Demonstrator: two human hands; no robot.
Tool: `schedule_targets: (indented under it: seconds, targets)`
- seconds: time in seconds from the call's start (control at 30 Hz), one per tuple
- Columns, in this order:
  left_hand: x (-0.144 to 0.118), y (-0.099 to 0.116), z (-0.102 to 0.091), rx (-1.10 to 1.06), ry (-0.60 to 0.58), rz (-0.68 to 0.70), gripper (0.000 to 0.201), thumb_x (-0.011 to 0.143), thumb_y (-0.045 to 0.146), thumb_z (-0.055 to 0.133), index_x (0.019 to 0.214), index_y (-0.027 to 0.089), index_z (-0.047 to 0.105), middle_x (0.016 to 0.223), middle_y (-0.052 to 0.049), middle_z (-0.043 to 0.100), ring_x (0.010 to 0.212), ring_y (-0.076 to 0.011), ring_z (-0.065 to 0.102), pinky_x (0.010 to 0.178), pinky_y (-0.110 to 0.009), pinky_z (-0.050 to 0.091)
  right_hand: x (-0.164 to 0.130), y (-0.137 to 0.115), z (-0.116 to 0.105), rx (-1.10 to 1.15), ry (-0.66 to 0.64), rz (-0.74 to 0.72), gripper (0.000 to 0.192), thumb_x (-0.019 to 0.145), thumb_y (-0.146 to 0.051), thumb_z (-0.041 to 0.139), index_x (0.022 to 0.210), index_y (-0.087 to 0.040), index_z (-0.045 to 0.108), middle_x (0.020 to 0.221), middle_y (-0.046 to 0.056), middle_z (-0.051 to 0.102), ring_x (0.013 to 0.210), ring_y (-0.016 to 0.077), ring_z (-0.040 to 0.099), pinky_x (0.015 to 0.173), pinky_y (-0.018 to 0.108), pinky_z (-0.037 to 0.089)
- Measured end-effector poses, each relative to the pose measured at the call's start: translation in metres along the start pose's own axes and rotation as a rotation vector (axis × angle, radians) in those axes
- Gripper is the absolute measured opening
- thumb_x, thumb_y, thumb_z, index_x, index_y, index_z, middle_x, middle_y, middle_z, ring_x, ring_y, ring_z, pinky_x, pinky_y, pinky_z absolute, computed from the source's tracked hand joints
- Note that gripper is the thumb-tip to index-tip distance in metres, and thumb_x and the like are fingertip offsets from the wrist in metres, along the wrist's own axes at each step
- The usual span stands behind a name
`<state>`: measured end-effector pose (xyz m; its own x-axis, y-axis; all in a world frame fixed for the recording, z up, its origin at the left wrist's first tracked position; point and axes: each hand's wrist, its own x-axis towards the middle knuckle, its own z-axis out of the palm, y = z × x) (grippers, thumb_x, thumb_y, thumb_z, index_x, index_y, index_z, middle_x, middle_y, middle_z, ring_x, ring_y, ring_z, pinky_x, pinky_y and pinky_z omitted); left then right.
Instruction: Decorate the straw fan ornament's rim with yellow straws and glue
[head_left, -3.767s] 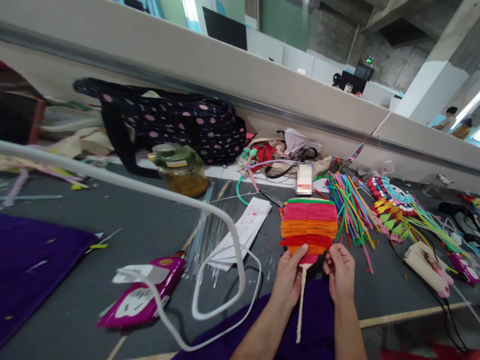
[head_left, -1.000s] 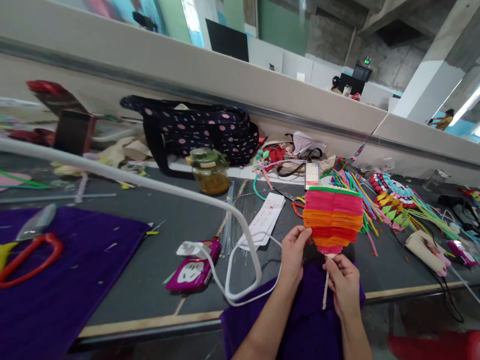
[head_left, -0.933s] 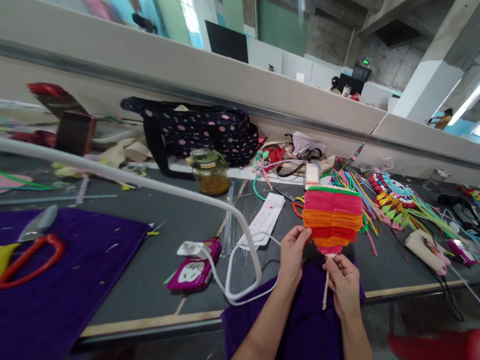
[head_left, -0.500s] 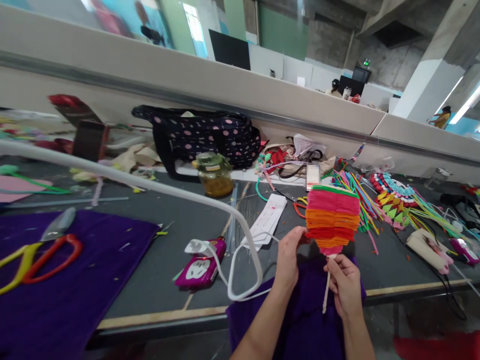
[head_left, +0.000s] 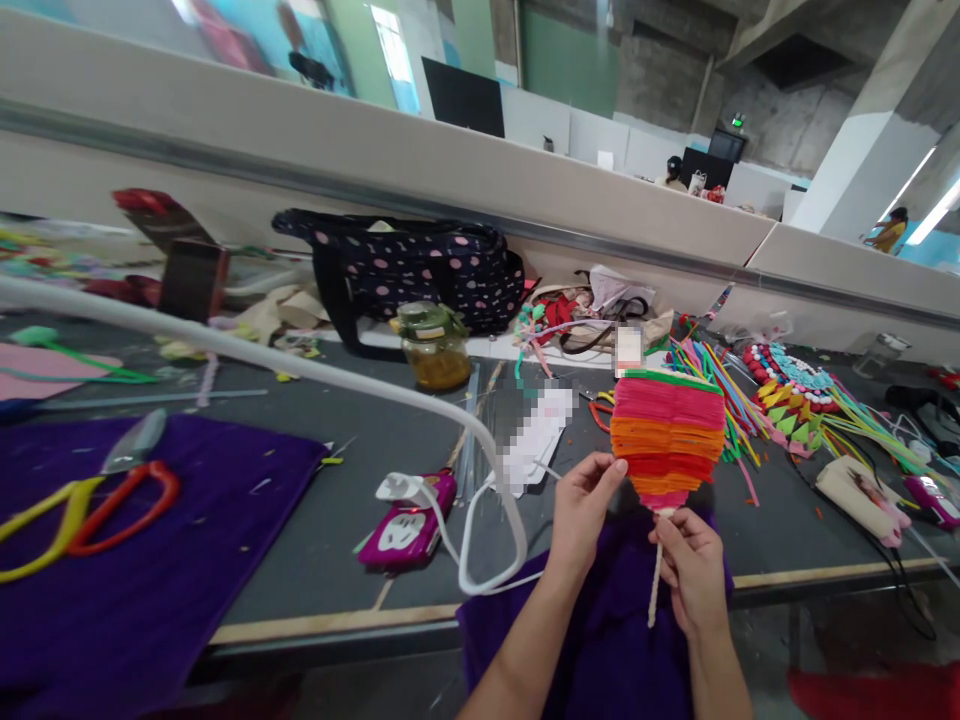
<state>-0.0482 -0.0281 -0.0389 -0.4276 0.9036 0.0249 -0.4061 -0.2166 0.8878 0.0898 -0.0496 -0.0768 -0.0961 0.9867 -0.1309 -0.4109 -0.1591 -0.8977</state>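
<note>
Relative to 3.8 s ago: hands have traded places on the fan (head_left: 667,440). Left hand (head_left: 581,510), formerly at its base with thumb across the front, now pinches its lower left edge. Right hand (head_left: 694,565), formerly at its right edge, now grips the handle (head_left: 653,598) just below it. Scissors (head_left: 135,443) well left of the fan have come into view. Relative to 0.5 s ago: left thumb now visible at the fan's edge.
</note>
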Motion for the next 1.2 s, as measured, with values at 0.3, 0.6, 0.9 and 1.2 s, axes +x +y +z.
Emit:
schedule_targets:
  seconds: [0.3,0.6,0.9,1.2]
  targets:
    - [-0.001,0.002,-0.005,0.043,-0.079,0.000,0.027,0.074,0.043,0.068,0.071,0.016,0.068,0.068,-0.002,0.063,0.067,-0.0153,0.055,0.067,-0.024,0.045,0.000,0.001,-0.003,0.016,-0.005,0.008,0.031,0.070,-0.037,0.079,0.071,-0.015,0.058,0.060,-0.002,0.062,0.035,-0.0005,0.027,0.031,0.012,0.018]
    - [-0.004,0.004,-0.009,0.067,-0.042,-0.022,0.026,0.068,0.040,0.072,0.061,0.017,0.064,0.058,0.000,0.058,0.058,-0.0132,0.051,0.058,-0.023,0.042,-0.005,-0.002,-0.005,-0.004,0.007,-0.011,0.032,0.068,-0.039,0.079,0.070,-0.016,0.057,0.060,-0.002,0.062,0.035,0.0002,0.026,0.030,0.013,0.018]
    - [-0.012,0.012,-0.007,0.095,-0.052,-0.011,0.015,0.066,0.029,0.073,0.063,0.017,0.066,0.059,0.001,0.057,0.056,-0.0112,0.048,0.056,-0.021,0.037,-0.012,-0.006,-0.005,0.025,-0.017,-0.018,0.030,0.068,-0.037,0.080,0.070,-0.016,0.058,0.060,-0.002,0.062,0.035,-0.0005,0.025,0.030,0.012,0.018]
    - [-0.017,0.021,-0.007,0.131,-0.069,0.042,0.016,0.065,0.030,0.074,0.064,0.017,0.065,0.060,0.001,0.057,0.055,-0.0105,0.046,0.054,-0.021,0.034,-0.018,-0.010,-0.004,0.048,-0.052,-0.010,0.029,0.069,-0.036,0.080,0.070,-0.016,0.058,0.061,-0.001,0.063,0.035,-0.0009,0.026,0.030,0.012,0.018]
